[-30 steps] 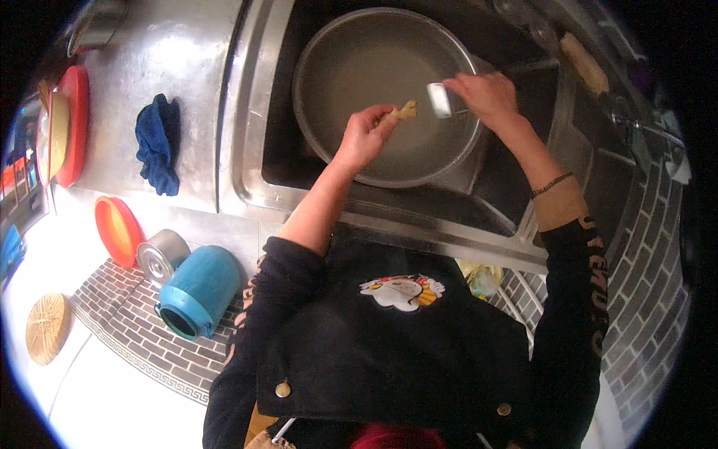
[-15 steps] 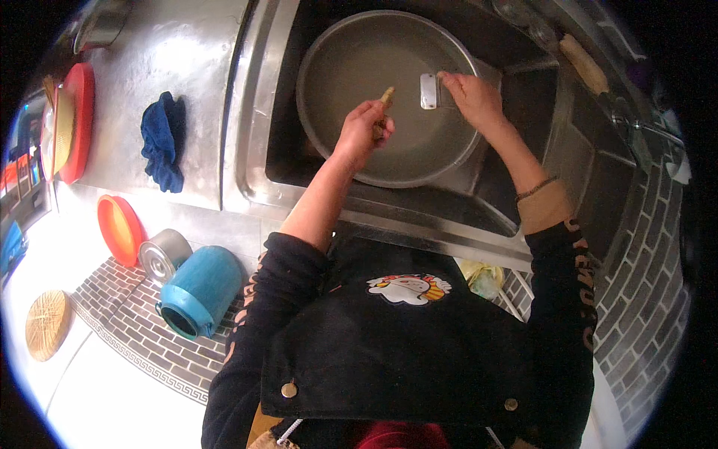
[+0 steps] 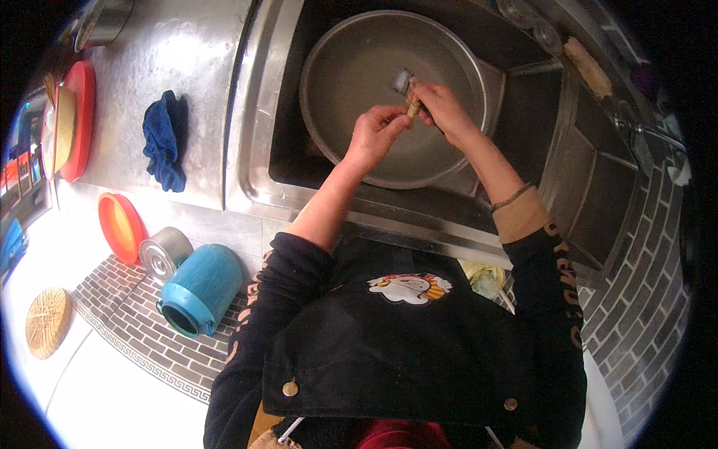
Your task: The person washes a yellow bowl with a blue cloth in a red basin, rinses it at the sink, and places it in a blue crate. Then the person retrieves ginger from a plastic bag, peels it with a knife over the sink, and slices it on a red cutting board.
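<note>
Over a big round metal basin (image 3: 318, 123) of murky water in the sink, my two hands meet. My left hand (image 3: 374, 135) is closed on a small yellowish-brown root piece (image 3: 413, 108), pinching its near end. My right hand (image 3: 443, 112) grips a small tool with a flat, bright rectangular head (image 3: 402, 79), blurred by motion. Its handle is mostly covered by the fingers. The right fingertips are at the root piece's far end, and the tool's head lies just beyond it, above the water. Whether its edge touches the root piece, I cannot tell.
A dark blue cloth (image 3: 163, 142) lies on the steel counter at left. Below it stand an orange basin (image 3: 122, 228), a metal pot (image 3: 163, 253) and a blue jug-like container (image 3: 200, 288). A tap (image 3: 658, 135) and a pale elongated object (image 3: 587, 67) are at the right.
My right hand has moved left with the tool, up to the root piece. The left hand has shifted slightly right, and the root piece now sits between both hands.
</note>
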Demonstrator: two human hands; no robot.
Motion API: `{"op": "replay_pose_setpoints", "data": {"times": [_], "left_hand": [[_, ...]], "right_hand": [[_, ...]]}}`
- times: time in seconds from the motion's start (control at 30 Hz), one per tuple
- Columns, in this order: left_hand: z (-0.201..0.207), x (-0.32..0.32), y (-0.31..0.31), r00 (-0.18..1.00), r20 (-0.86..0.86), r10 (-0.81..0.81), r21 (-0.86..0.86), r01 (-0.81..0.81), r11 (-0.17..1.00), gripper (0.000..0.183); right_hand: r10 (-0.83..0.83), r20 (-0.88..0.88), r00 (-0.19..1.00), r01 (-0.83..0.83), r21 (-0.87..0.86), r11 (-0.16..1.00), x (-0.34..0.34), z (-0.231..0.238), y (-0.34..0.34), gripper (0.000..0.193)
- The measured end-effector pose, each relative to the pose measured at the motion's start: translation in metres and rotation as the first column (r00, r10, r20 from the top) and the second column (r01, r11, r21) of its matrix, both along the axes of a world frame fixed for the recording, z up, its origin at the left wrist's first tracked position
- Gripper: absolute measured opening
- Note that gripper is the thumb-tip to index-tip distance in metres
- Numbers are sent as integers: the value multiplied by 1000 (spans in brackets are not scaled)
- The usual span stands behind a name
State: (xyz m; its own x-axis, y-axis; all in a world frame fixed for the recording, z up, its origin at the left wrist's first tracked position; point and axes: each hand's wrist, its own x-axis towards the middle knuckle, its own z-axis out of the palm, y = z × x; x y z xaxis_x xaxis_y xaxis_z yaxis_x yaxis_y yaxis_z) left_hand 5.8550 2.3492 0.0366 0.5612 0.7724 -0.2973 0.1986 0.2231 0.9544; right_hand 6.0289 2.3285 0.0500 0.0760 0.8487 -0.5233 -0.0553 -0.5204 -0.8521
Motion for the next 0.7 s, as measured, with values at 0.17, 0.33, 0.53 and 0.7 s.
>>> {"op": "replay_pose_setpoints", "data": {"times": [0.17,0.33,0.53,0.7], "left_hand": [[3,0,0,999,13,-53,-56,54,997,29],[5,0,4,992,-33,118,-274,-123,954,21],[-6,1,-2,994,-57,91,93,-85,992,18],[-13,-4,-3,989,-57,139,348,-111,931,20]], "right_hand": [[165,323,932,-205,95,974,-2,-3,1,43],[-35,577,816,55,-17,998,15,18,-6,45],[246,942,227,-418,-134,898,8,16,-19,47],[238,967,89,-459,-172,871,16,33,-11,41]]}}
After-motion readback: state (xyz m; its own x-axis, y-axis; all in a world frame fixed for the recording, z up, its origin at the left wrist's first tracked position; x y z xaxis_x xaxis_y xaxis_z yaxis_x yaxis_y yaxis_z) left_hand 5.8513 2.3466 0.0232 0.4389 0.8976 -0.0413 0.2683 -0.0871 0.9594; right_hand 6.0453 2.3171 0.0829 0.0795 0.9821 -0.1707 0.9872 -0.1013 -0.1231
